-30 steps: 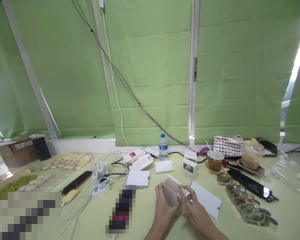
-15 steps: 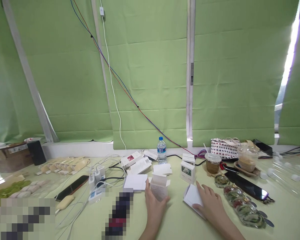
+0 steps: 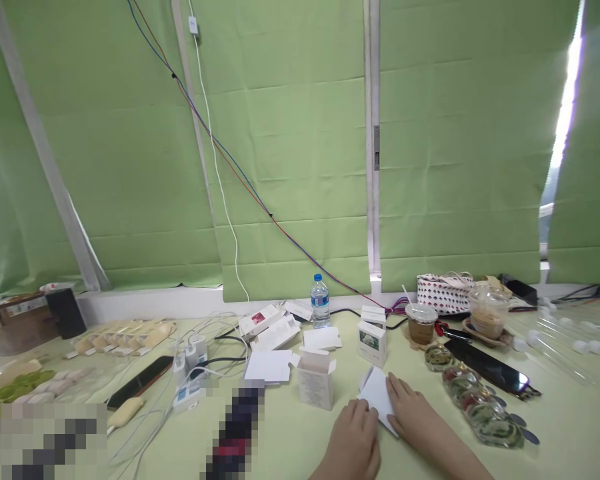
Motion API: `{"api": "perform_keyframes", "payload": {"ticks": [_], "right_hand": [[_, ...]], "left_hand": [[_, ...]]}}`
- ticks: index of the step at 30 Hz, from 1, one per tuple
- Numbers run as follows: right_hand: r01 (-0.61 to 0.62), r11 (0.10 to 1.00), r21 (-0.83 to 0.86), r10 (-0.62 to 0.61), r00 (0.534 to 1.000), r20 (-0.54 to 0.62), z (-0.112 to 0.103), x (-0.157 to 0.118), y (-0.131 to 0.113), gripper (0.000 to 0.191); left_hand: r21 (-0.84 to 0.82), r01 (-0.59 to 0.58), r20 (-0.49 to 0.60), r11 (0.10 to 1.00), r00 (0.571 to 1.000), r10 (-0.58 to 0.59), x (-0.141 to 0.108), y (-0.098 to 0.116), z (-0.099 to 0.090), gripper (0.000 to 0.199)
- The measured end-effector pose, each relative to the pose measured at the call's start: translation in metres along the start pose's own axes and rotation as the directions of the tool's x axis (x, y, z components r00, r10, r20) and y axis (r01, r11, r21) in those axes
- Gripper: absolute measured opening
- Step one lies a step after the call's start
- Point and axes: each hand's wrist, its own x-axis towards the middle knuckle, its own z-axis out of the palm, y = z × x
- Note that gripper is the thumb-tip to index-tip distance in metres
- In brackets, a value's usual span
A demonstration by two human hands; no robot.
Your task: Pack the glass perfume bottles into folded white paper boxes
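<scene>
Both my hands are at a flat white carton (image 3: pixel 379 395) lying tilted on the table. My right hand (image 3: pixel 414 415) grips its right edge, thumb underneath near the lower corner and fingers over the top. My left hand (image 3: pixel 351 437) is closed at its lower left edge, fingers curled and partly hidden. To the left of it, an open white box (image 3: pixel 315 385) stands upright on its own, flaps spread. A closed white box with a green picture (image 3: pixel 372 343) stands behind the carton, another box just behind that.
Flat white cartons (image 3: pixel 269 367) and a water bottle (image 3: pixel 321 303) are toward the back. Clear packs with green contents (image 3: pixel 493 423), a black phone (image 3: pixel 485 367) and a drink cup (image 3: pixel 422 325) lie right. White cables and chargers (image 3: pixel 187 373) spread left.
My left hand has let go of the open box and moved right to the flat carton. The open box now stands alone. My right hand stays on the carton.
</scene>
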Motion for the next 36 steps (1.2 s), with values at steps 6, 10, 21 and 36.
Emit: {"api": "perform_keyframes", "payload": {"ticks": [6, 10, 21, 36], "right_hand": [[-0.027, 0.999, -0.039, 0.021, 0.992, -0.127, 0.030, 0.007, -0.014, 0.058], [0.070, 0.997, -0.025, -0.073, 0.982, -0.177, 0.027, 0.009, -0.006, 0.055], [0.082, 0.997, -0.014, -0.082, 0.938, -0.337, -0.010, 0.008, 0.022, 0.076], [0.084, 0.996, -0.038, -0.088, 0.984, -0.153, -0.006, 0.009, 0.034, 0.047]], "left_hand": [[-0.188, 0.375, 0.083, 0.908, 0.927, -0.366, 0.021, 0.010, -0.003, 0.029], [-0.361, 0.382, 0.099, 0.851, 0.923, -0.373, 0.019, 0.003, -0.006, 0.044], [-0.533, 0.449, 0.144, 0.717, 0.883, -0.446, 0.015, -0.008, -0.002, 0.056], [-0.413, 0.356, 0.133, 0.838, 0.934, -0.331, 0.012, -0.005, -0.001, 0.054]]}}
